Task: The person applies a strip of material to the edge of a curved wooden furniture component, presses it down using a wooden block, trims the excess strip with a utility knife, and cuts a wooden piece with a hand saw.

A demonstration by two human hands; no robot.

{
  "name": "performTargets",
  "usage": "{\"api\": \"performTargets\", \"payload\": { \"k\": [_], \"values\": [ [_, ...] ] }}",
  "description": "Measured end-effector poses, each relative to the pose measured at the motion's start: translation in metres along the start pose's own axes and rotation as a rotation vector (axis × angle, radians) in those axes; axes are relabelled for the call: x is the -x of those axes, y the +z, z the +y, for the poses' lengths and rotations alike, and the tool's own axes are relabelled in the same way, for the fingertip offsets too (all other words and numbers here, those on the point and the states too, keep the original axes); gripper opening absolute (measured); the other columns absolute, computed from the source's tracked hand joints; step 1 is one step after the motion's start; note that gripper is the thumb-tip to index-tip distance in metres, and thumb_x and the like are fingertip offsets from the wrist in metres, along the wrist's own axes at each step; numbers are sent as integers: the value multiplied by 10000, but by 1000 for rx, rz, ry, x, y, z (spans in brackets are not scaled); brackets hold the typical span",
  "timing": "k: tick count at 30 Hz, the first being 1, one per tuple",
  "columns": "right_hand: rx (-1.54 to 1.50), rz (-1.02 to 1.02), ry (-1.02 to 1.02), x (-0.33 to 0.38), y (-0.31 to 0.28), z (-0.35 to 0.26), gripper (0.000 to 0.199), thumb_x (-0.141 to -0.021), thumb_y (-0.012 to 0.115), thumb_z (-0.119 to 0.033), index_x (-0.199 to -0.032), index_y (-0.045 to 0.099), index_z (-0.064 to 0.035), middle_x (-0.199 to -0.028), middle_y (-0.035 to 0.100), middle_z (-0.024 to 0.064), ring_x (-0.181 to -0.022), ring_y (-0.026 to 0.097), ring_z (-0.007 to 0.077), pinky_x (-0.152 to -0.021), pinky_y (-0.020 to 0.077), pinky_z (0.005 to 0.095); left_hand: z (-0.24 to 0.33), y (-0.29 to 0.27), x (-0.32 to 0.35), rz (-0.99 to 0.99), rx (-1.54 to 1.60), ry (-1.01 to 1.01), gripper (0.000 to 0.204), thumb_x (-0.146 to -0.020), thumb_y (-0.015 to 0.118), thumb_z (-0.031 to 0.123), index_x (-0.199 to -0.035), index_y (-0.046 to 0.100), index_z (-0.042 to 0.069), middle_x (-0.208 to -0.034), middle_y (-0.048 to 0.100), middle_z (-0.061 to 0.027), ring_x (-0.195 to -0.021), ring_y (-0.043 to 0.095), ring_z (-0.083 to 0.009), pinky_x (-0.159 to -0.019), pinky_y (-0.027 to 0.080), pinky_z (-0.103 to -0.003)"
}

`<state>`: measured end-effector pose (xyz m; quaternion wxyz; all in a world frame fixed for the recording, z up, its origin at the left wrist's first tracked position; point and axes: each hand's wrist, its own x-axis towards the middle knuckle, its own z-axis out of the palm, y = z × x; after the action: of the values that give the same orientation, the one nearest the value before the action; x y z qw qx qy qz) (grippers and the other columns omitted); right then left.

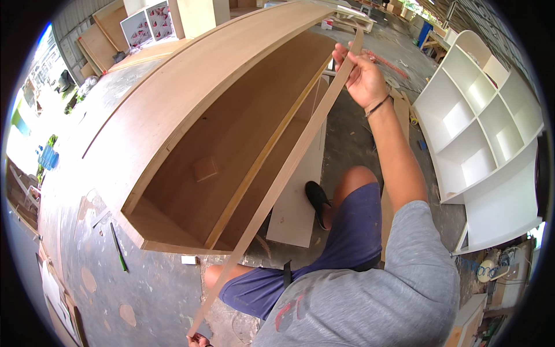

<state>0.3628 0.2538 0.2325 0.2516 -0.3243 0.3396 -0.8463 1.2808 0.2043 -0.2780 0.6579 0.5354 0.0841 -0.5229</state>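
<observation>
A long, thin wooden strip [289, 163] runs slantwise in front of me, from the lower edge of the view up to the far right. My right hand [365, 75], raised with the arm stretched out, has its fingers and thumb around the strip near the far end. At the bottom, my left hand [199, 340] grips the near end; most of that hand is cut off by the picture's edge. Behind the strip lies a large plywood cabinet [173, 98], its open side toward me. A lighter wooden rail [272, 147] runs lengthwise inside it. Whether strip and cabinet touch, I cannot tell.
A white shelf unit [462, 115] with several compartments stands at the right. A white board [298, 217] lies on the floor by my foot. On the left floor are a green-and-black tool [119, 248] and a small white block [189, 260]. Boards [101, 46] lean at the far left.
</observation>
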Motion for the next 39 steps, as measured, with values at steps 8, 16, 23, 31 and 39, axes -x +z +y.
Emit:
{"api": "performTargets", "payload": {
  "k": [8,16,23,31,39],
  "values": [
    [152,-51,-17,-22,-12,-12,502,-867,467,13,-1308,261,-108,-1117,579,192,-991,605,287,-769,517,390,-32,0,29,128,14,20,226,-848,617,128,-995,572,-38,-955,638,-102,-852,626,-203,-752,548,-306],
    [281,-174,-70,-23,-31,-11,459,-905,468,-31,-1326,329,-149,-1162,563,176,-954,622,246,-727,537,351,-24,-2,79,201,111,131,271,-843,612,113,-1042,556,-63,-1004,628,-114,-883,623,-216,-780,544,-319],
    [259,-310,-72,-63,-99,-24,510,-902,476,-37,-1364,297,-158,-1144,573,186,-902,643,238,-701,556,340,-26,-6,142,250,232,262,313,-838,608,100,-1083,542,-84,-1048,620,-124,-911,619,-228,-804,540,-330],
    [274,-276,-139,-163,-165,-41,470,-892,492,-62,-1327,330,-138,-1139,574,184,-965,615,265,-755,532,371,-20,-2,279,-77,52,394,206,-928,501,132,-1005,538,-54,-946,580,-87,-864,552,-188,-768,495,-301],
    [422,181,345,-354,-447,-55,399,-946,394,-188,-1313,457,-46,-1346,472,88,-1228,441,208,-1046,322,351,-145,249,459,-438,56,353,202,-900,556,145,-996,603,-26,-948,646,-103,-884,590,-202,-857,458,-325]
  ]
}}
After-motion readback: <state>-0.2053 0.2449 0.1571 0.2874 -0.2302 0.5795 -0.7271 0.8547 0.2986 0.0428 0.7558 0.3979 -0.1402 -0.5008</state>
